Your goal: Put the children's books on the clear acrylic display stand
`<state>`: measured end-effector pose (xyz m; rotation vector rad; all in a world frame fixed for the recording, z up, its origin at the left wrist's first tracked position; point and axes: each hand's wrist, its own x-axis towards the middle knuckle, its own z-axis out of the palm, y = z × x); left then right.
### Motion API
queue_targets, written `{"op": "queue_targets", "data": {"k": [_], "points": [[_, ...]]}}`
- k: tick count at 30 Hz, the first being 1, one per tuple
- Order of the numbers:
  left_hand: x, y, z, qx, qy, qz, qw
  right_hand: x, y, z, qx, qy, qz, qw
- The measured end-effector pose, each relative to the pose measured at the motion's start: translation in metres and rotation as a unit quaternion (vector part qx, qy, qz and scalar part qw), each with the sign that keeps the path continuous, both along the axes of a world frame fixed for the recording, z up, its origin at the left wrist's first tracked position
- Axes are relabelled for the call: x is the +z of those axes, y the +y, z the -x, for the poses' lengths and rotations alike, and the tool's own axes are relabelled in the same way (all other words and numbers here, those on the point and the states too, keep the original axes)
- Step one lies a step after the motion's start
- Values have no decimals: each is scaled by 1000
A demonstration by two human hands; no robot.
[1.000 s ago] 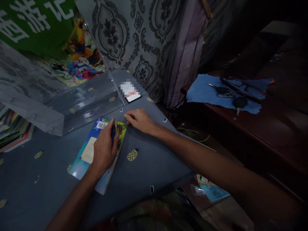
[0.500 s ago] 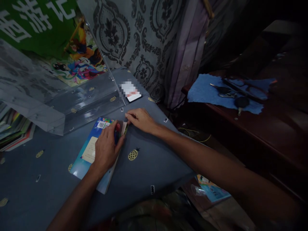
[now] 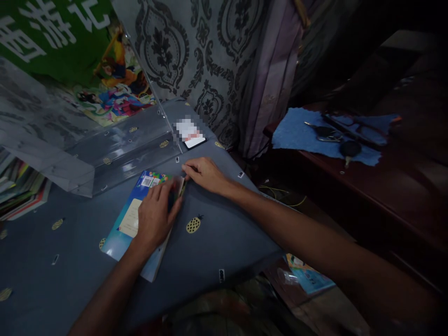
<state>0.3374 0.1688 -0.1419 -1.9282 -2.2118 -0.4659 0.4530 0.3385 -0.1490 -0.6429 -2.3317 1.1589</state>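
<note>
A blue paperback book (image 3: pixel 121 242) lies at a slant on the grey tablecloth, back cover up, with a barcode near its top and a cream text panel. Across its right half rests my left hand (image 3: pixel 156 212), fingers stretched over the cover and slightly blurred, thumb apart towards the book's right edge. My right hand (image 3: pixel 205 173) is closed in a pinch at the book's upper right corner, its lower fingers close to the page edges. Whatever lies between those fingertips is too small to make out. Part of the cover is hidden beneath my left hand.
A clear plastic stand (image 3: pixel 79 175) and a green illustrated book (image 3: pixel 70 70) stand behind. A phone (image 3: pixel 195 142) lies near the table's far corner. Stacked books (image 3: pixel 24 196) are at left. On the right, a blue cloth (image 3: pixel 297 133) bears glasses and keys.
My left hand's fingertips have shifted slightly over the cover, and a red patch beside them no longer shows. My right hand and the book stay in place.
</note>
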Motion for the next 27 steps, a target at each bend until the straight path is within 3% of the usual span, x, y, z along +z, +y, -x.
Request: {"op": "queue_targets", "data": {"k": [7,10,14,22,27], "points": [[1,0,-3,-7,69,30,997,-2,-2,0,-36,40,-24,998],[0,0,-3,-8,70,28,997,-2,-4,-1,-15,55,-47,997],[-1,1,-3,-10,77,27,997,-2,-8,-2,18,0,-111,994],[0,-1,-1,-17,62,44,997,5,-22,-4,3,-132,-258,957],[0,-13,31,31,60,68,995,7,-38,-9,30,-135,-314,939]]}}
